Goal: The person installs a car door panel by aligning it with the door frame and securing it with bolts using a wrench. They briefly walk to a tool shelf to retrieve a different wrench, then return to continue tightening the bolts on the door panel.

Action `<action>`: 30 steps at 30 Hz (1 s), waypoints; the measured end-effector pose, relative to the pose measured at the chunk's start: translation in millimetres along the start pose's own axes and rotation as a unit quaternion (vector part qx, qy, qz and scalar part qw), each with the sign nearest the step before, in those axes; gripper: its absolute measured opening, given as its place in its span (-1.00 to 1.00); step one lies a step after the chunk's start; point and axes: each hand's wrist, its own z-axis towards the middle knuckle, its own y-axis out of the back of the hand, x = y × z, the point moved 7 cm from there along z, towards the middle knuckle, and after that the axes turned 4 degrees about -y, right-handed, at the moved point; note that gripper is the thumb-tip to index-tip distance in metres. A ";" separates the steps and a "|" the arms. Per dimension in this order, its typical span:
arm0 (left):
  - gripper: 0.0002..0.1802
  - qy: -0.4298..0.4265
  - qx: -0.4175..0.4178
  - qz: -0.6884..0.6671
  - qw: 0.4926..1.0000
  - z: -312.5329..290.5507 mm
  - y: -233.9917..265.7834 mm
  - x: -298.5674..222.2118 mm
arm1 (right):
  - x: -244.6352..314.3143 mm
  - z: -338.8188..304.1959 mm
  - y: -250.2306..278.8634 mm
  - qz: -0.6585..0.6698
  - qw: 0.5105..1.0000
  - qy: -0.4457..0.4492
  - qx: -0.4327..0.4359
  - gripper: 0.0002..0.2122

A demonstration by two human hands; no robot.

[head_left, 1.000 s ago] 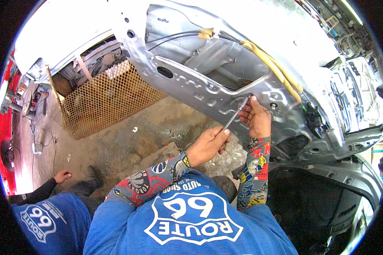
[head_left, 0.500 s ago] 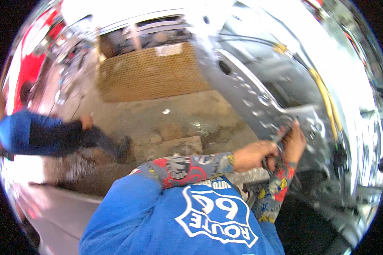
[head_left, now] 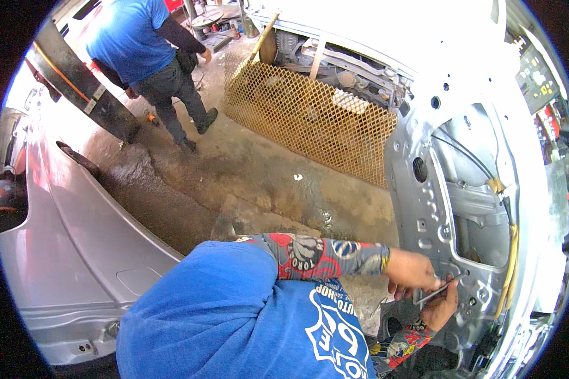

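My right hand (head_left: pixel 440 307) is closed around a slim silver rod-like tool (head_left: pixel 431 295), its far tip against the bare inner door panel (head_left: pixel 433 240) of a silver car. The tool's exact kind is not clear. My left hand (head_left: pixel 413 273) is just to the left, its fingers curled close to the tool's near end. What its fingers pinch, if anything, is hidden. Around both hands the panel has several small holes and a large cutout. A black cable with yellow wrapping (head_left: pixel 514 252) runs down the panel to the right of the cutout.
A yellow metal mesh panel (head_left: pixel 310 117) leans by the exposed end of a vehicle. A silver car body panel (head_left: pixel 76 252) stands at left, near a dark post (head_left: pixel 85 88). Farther back, a person in a blue shirt (head_left: pixel 128 41) stands on the concrete floor (head_left: pixel 253 170).
The view has shifted, so the door and mesh sit farther right in it. The other person now appears at upper left. Both my hands stay together at the door panel, the tool now plainer.
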 end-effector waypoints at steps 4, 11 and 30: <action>-0.28 0.040 0.079 -0.160 0.983 -7.8 -3.3 12.8 | -4.4 3.8 -0.8 0.046 0.997 -0.037 0.050 -0.68; -0.57 -0.022 0.076 -0.204 0.976 10.5 -55.7 27.6 | -13.7 7.3 -7.0 0.110 0.985 -0.050 0.119 -0.64; -0.22 0.046 0.034 -0.254 0.966 -14.2 -16.8 71.6 | -0.6 -6.1 -21.3 0.059 0.987 -0.086 0.121 -0.68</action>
